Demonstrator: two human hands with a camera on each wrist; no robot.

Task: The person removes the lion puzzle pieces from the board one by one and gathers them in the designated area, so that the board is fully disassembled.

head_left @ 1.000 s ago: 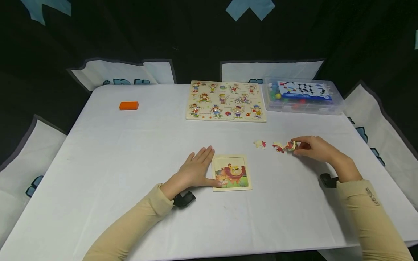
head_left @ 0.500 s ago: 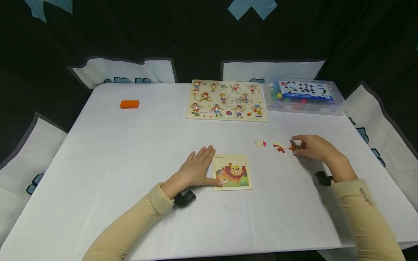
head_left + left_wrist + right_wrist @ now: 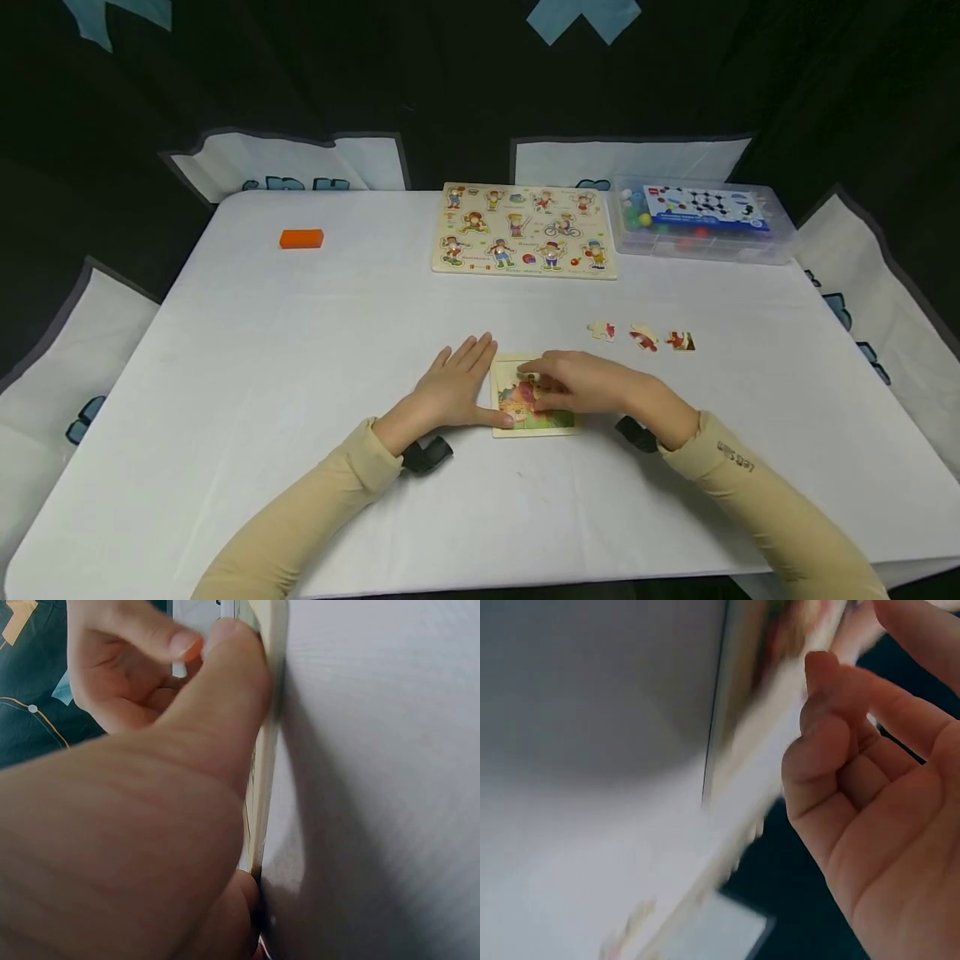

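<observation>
- Head: framed jigsaw flat on worktop, about midway between its left and right edges. Left hand spread, fingers straight, thumb over jigsaw's near-left corner.
- Head again: right hand over jigsaw's right part, fingers bent; gripping a piece or not, cannot tell. Three loose jigsaw pieces in a row, farther off, toward worktop's right edge.
- Left wrist: thumb along jigsaw's thin rim. Looks stiff; probably light enough to skid, so steady at a corner.
- Right wrist: fingers curled, blurred surroundings, no piece made out. Pieces likely light, rigid, tabs chippable; pinch opposite edges.
</observation>
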